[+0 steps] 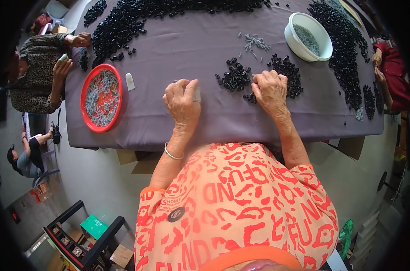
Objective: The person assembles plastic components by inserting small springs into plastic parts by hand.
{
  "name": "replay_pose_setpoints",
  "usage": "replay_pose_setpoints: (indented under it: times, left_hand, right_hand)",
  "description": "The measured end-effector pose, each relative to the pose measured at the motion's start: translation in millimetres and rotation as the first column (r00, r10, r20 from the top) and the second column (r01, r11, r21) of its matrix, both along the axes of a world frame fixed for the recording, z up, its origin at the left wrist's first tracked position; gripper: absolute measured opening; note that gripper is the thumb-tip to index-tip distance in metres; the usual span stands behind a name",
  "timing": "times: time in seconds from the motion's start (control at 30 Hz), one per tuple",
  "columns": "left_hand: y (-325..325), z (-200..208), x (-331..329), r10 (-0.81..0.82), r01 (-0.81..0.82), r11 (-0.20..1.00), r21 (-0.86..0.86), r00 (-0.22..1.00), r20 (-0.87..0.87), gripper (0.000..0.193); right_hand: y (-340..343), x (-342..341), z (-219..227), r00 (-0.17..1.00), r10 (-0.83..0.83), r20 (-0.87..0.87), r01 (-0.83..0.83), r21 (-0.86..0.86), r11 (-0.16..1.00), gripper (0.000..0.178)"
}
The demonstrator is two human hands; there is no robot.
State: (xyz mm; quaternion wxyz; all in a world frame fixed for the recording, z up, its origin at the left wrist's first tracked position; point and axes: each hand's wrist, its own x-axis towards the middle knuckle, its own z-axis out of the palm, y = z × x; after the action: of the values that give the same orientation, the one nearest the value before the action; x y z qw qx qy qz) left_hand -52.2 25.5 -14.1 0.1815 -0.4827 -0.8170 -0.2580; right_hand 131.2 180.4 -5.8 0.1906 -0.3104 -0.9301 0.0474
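My left hand (182,103) is closed above the cloth, fingers curled together; a small greyish tip shows at its fingertips, too little to name. A pale band or wrap shows at the side of that hand. My right hand (272,91) is closed too, its fingertips down at the edge of the small black plastic pieces; what they pinch is hidden. Beside it lie one pile of black pieces (234,77) to the left and another pile (288,76) to the right. Beyond them are scattered thin grey pins (255,43).
At left stands a red oval tray (83,101) of grey pins, beside a small white tab (130,81). A white bowl (296,43) of pins stands far right. Large black heaps (123,27) line the far side. People sit at the table's left (38,72) and right (390,77).
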Motion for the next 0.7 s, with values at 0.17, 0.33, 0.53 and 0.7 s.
replay_pose_setpoints:
  times: [0.17, 0.33, 0.53, 0.7]
  left_hand:
    - [18.5, 6.4, 9.0, -0.12, 0.116, 0.992, 0.044, 0.988, 0.096, 0.024]
    - [51.9, 2.2, 5.6, -0.248, 0.255, 0.967, 0.003, 0.939, 0.236, 0.023]
    - [68.0, 2.1, 4.2, -0.28, 0.347, 0.928, -0.132, 0.888, 0.366, 0.021]
    - [71.2, -1.4, 6.5, -0.355, 0.368, 0.929, 0.025, 0.873, 0.335, 0.014]
  right_hand:
    - [-0.1, -2.0, -0.3, 0.996, 0.007, 0.09, -0.012, 0.055, 0.998, 0.012]
    - [-3.5, -3.8, -3.6, 0.999, 0.039, -0.015, -0.037, 0.129, 0.991, 0.014]
    - [-6.7, -8.7, -9.5, 1.0, 0.024, -0.01, -0.022, 0.182, 0.983, 0.013]
    - [-5.7, -11.0, -8.6, 0.998, -0.005, 0.07, -0.008, 0.189, 0.982, 0.015]
